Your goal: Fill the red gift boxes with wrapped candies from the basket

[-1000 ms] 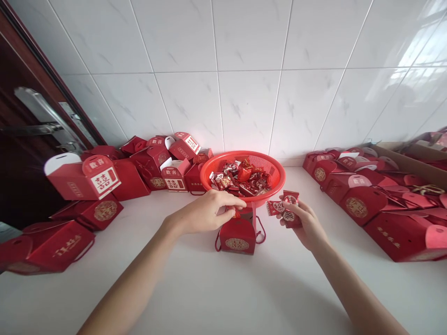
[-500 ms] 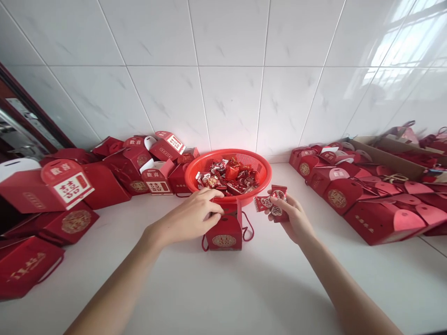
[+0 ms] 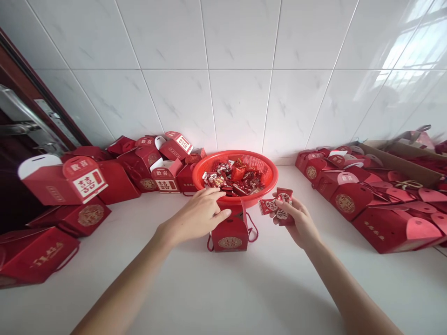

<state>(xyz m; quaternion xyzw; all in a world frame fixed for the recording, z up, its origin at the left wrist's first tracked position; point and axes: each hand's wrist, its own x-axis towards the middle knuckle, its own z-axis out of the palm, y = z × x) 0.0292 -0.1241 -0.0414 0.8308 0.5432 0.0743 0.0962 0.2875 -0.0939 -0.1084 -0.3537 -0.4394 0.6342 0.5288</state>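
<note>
In the middle of the counter stands a small red gift box [image 3: 229, 235] with gold print and red cord handles. Over its left side my left hand [image 3: 200, 214] is open, thumb apart from the fingers, its fingertips close to the front rim of a red plastic basket [image 3: 272, 184]. Inside the basket lie several wrapped candies [image 3: 239, 173]. To the right of the box my right hand [image 3: 296, 221] is closed around a few red-wrapped candies [image 3: 282, 209], which stick out past the thumb. The box's opening is partly hidden by my left hand.
Red gift boxes [image 3: 85, 186] are piled on the left. More boxes [image 3: 370, 228] stand in rows on the right, beside a cardboard carton [image 3: 380, 158]. A tiled wall [image 3: 240, 111] rises behind the white counter [image 3: 223, 293]. A door handle [image 3: 21, 128] shows at the far left.
My left hand's fingers have straightened and spread over the box. The right hand still holds the candies. The whole view has shifted slightly, so things appear further right.
</note>
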